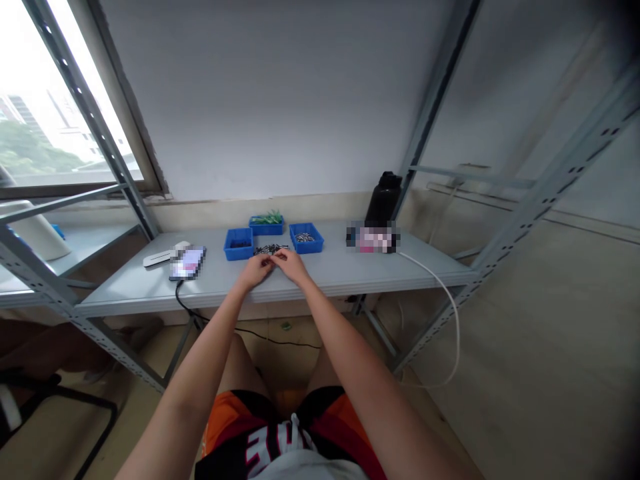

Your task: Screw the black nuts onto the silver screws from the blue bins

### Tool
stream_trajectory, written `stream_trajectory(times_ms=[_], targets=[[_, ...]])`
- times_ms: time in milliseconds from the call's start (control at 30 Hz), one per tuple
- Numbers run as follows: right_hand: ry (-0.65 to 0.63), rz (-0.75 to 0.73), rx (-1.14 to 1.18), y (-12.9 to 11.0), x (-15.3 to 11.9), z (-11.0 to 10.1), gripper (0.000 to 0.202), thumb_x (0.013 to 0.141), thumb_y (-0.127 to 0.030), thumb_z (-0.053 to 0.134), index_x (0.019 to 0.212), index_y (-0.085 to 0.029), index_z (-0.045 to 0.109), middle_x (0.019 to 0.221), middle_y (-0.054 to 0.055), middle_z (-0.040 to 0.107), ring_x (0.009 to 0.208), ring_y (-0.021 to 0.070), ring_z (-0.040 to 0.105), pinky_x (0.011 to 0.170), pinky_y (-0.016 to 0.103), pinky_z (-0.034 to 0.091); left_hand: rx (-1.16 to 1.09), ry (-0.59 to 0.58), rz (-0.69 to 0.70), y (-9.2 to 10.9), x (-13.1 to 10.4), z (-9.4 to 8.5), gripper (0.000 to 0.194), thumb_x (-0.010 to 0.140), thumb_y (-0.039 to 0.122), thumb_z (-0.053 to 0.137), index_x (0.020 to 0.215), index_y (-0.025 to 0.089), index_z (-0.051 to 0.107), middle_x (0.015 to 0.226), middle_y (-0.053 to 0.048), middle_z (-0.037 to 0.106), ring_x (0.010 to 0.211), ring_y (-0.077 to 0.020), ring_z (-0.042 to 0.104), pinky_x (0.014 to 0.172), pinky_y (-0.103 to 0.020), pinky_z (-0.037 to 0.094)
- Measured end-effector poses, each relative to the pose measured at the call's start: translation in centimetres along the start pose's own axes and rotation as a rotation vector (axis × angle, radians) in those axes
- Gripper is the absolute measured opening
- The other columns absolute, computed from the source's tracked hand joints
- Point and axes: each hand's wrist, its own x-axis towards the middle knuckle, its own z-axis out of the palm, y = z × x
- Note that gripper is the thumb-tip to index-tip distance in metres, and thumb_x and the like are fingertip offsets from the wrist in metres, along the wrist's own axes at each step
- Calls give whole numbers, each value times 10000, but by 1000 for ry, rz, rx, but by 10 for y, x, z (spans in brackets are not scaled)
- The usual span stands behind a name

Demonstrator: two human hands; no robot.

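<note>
My left hand (257,271) and my right hand (292,265) meet fingertip to fingertip over the front part of the grey shelf table (345,273). Both have their fingers closed in a pinch; whatever they hold is too small to make out. Just behind them lies a pile of small dark and silvery parts (271,249). A blue bin (239,253) with dark pieces stands left of the pile. To its right is a blue bin (310,247) with small metallic pieces. Behind, a third blue bin (267,229) holds green pieces.
A phone (189,263) with a black cable and a white object (159,258) lie at the left. At the right stand a black bottle (383,201) and a blurred pinkish item (374,239) with a white cable. Metal posts flank the table.
</note>
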Motion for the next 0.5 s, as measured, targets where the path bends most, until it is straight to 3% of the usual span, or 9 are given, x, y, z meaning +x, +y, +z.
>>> stream_trajectory(times_ms=[333, 500], targets=[[58, 21, -24, 8, 1, 3, 80, 804, -250, 596, 834, -207, 657, 836, 26, 704, 820, 174, 655, 790, 298, 487, -20, -23, 1, 4, 0, 0, 218, 792, 217, 555, 914, 158, 725, 921, -75, 742, 836, -202, 651, 808, -307, 499], [74, 48, -11, 10, 2, 2, 118, 823, -290, 554, 817, -209, 640, 783, 13, 683, 771, 168, 635, 758, 290, 487, -86, 113, -75, 0, 1, 0, 241, 824, 243, 558, 958, 151, 737, 956, -94, 752, 858, -215, 668, 839, -325, 504]])
